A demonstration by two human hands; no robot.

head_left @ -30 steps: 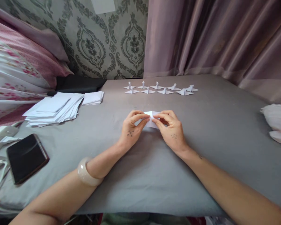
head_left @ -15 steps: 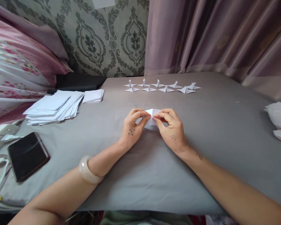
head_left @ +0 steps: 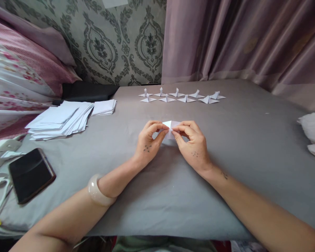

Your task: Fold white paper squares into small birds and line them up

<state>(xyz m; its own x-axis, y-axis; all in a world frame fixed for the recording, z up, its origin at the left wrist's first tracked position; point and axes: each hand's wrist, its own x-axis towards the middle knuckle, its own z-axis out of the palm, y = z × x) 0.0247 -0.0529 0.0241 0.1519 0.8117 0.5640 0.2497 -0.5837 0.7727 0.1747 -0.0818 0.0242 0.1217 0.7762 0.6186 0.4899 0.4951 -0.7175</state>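
Note:
Between my hands is a small white sheet of folded paper point(head_left: 171, 135), raised a little over the grey cloth. My left hand point(head_left: 150, 141) pinches its left side between thumb and fingertips. On the other side my right hand point(head_left: 193, 145) pinches it the same way, the two thumbs almost meeting at its middle. Fingers cover parts of the paper, so its exact folds are hard to make out. Beyond the hands stand several folded white paper figures point(head_left: 186, 99) in two rows, with pointed wings and an upright peak.
A stack of white paper sheets point(head_left: 57, 120) lies at left, beside a smaller paper stack point(head_left: 104, 107). Nearer are a black phone point(head_left: 32, 175), a white power strip point(head_left: 1, 152) and cables. A white bundle point(head_left: 313, 131) sits at the right edge. Curtains hang behind the grey-covered table point(head_left: 252, 147).
Almost nothing differs. Both hands keep their pinch on the paper, and its position has barely shifted; the whole view has moved very slightly.

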